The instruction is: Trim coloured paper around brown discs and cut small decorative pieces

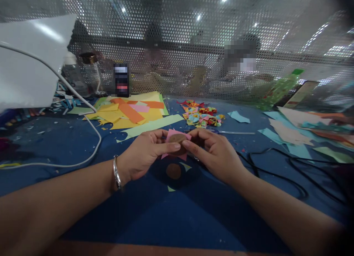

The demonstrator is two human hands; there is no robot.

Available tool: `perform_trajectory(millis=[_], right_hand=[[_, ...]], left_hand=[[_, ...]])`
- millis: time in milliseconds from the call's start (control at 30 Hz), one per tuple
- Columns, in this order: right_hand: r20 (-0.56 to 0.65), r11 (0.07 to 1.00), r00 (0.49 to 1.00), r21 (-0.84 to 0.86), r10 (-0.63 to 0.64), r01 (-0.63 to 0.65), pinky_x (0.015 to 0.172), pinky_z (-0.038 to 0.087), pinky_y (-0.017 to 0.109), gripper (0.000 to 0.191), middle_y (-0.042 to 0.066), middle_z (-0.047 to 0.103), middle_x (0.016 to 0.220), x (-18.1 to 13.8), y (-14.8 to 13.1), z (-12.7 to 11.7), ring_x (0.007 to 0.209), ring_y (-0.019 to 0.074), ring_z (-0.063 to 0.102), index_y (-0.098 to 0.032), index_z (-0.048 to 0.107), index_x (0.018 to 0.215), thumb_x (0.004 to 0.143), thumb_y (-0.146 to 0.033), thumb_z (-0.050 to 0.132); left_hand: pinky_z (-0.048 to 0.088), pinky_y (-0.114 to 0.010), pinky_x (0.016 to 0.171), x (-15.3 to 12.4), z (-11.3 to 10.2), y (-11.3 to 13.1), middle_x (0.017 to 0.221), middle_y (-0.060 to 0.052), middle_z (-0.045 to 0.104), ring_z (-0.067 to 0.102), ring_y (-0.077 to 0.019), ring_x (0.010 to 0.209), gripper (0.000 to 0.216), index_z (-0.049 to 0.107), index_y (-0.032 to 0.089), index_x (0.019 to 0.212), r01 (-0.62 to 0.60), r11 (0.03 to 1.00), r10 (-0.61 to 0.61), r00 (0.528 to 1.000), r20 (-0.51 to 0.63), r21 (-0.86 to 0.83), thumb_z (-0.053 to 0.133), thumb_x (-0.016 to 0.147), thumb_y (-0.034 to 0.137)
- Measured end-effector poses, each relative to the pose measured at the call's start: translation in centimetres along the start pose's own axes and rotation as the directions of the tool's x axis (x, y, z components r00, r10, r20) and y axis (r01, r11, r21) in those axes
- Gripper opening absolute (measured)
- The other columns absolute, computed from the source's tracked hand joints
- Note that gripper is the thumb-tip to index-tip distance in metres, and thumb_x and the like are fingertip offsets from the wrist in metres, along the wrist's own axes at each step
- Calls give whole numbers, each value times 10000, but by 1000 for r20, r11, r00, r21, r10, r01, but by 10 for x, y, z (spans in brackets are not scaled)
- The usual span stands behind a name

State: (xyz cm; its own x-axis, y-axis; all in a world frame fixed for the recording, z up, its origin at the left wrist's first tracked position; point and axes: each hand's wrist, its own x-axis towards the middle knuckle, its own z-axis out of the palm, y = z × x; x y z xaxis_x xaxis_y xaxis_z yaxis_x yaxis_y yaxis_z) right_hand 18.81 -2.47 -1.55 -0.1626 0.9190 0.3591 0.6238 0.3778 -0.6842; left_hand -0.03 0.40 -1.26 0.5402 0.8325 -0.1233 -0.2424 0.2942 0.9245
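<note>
Between both hands, a little above the blue table, is a pink paper piece with pointed edges [173, 133] and a round brown disc [177, 140] lying on it. My left hand [148, 149] pinches its left side, thumb flat on the disc. On the other side my right hand [211, 151] is closed, with its thumb at the disc's right edge. Below them a second brown disc [173, 171] lies on the table. Small pale green paper scraps [186, 167] lie around that disc.
Yellow and orange paper sheets [132, 112] are stacked behind my left hand. A pile of small colourful folded paper pieces [203, 115] lies farther back. Blue and pink sheets [293, 132] and black cables [276, 167] are at right; a white cable [95, 138] curves at left. A perforated screen [177, 57] stands behind.
</note>
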Motion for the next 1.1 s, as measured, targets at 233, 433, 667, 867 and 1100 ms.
perform_trajectory(millis=[233, 433, 667, 867, 1100], right_hand=[[101, 998, 995, -61, 16, -10, 582, 426, 250, 214, 8, 636, 739, 3, -3, -14, 663, 148, 564, -197, 626, 828, 923, -370, 545], [362, 899, 910, -436, 203, -27, 568, 408, 291, 163, 31, 639, 709, -5, 10, -33, 627, 185, 576, -207, 631, 786, 882, -329, 585], [358, 862, 909, -507, 215, -4, 662, 438, 332, 106, 66, 624, 826, -13, 15, -35, 727, 206, 582, -195, 619, 809, 867, -240, 542], [287, 954, 910, -86, 300, -287, 488, 395, 248, 185, 22, 615, 742, -6, 7, -37, 540, 124, 523, -208, 534, 798, 884, -370, 508], [184, 889, 917, 237, 355, -392, 431, 283, 210, 236, -84, 457, 553, -3, 9, -25, 442, 70, 367, -199, 517, 871, 809, -393, 637]], left_hand=[[522, -275, 764, 0, 0, 1, 891, -79, 742, 680, -138, 747, 205, 723, 93, 929, -81, 992, 92, 989, -113, 94, 759, 734, 147], [496, -243, 698, 6, -7, 4, 871, -56, 738, 655, -118, 735, 211, 713, 116, 945, -95, 988, 123, 959, -256, 119, 745, 738, 145], [476, -223, 683, 6, -4, 3, 852, -54, 718, 649, -110, 734, 141, 684, 93, 906, -75, 988, 103, 970, -221, 133, 705, 770, 124], [465, -223, 678, 5, 0, -1, 867, -71, 730, 650, -110, 721, 140, 668, 90, 919, -85, 991, 101, 980, -171, 99, 700, 789, 134], [482, -239, 695, 4, 1, -3, 872, -81, 739, 658, -120, 719, 175, 674, 85, 934, -55, 996, 66, 985, -161, 74, 733, 783, 152]])
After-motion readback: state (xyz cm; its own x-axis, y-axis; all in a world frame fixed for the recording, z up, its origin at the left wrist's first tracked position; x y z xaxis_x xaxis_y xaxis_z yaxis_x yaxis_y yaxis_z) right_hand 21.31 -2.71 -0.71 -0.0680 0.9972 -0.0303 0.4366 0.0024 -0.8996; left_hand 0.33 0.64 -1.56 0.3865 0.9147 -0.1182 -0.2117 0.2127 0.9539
